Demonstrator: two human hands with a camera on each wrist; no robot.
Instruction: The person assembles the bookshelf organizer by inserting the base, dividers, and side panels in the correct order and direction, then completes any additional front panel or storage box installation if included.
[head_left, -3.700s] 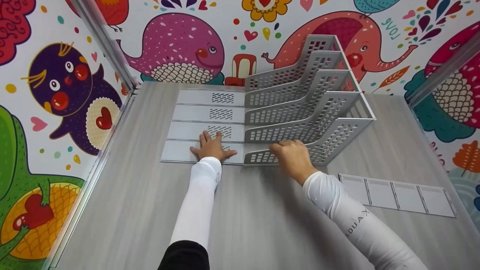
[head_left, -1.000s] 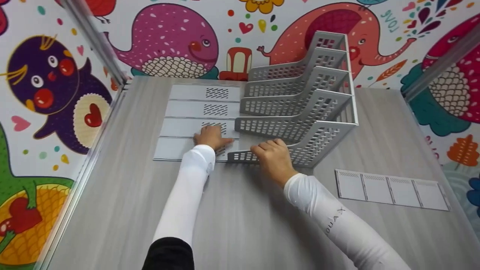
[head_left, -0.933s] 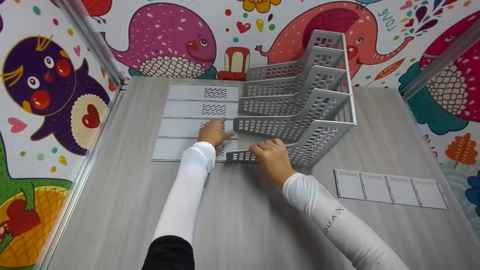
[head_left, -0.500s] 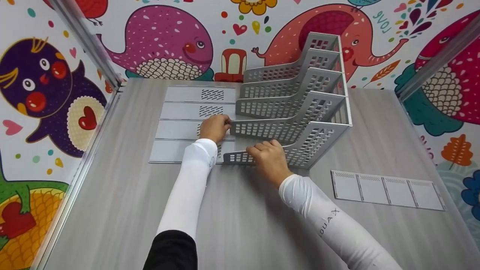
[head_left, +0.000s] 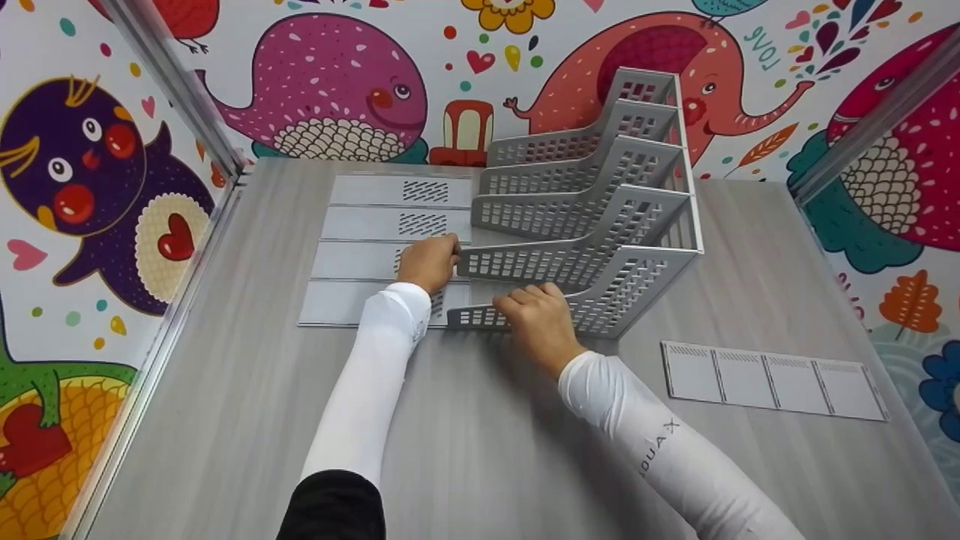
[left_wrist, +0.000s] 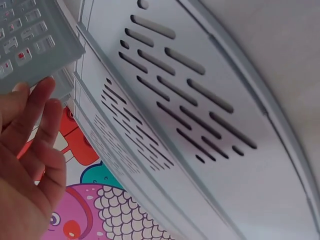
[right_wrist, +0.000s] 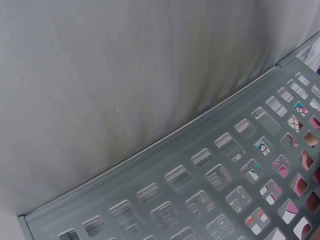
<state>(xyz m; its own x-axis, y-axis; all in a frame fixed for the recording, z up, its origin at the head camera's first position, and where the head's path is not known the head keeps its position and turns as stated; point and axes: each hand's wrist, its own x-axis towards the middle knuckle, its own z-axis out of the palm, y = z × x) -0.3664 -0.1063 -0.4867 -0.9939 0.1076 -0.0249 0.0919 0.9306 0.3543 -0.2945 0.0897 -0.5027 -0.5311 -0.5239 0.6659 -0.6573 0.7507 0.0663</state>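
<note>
Backdrop: cartoon-printed wall behind a wood-grain bench.
File organizer: grey, perforated, at the middle of the bench; five upright dividers joined at their tall ends, low ends pointing toward the person's left.
Slotted panel: flat on the bench at those low ends; the two nearest tips overlap its edge in the head view, but whether they engage it cannot be told.
Left hand: pinches the low tip of the second divider between thumb and fingers.
Right hand: grips the top edge of the nearest divider, fingers curled over it.
Four-section panel: flat to the right, well apart from both hands.
Step in hand: apparently positioning a divider tip against the panel.
Good handling: hold the nearest divider steady and upright while guiding the second by its tip; small, even pressure seems wiser than force.
Risk: thin sheets could flex, or pulling one divider could skew its neighbours through the joined end.
</note>
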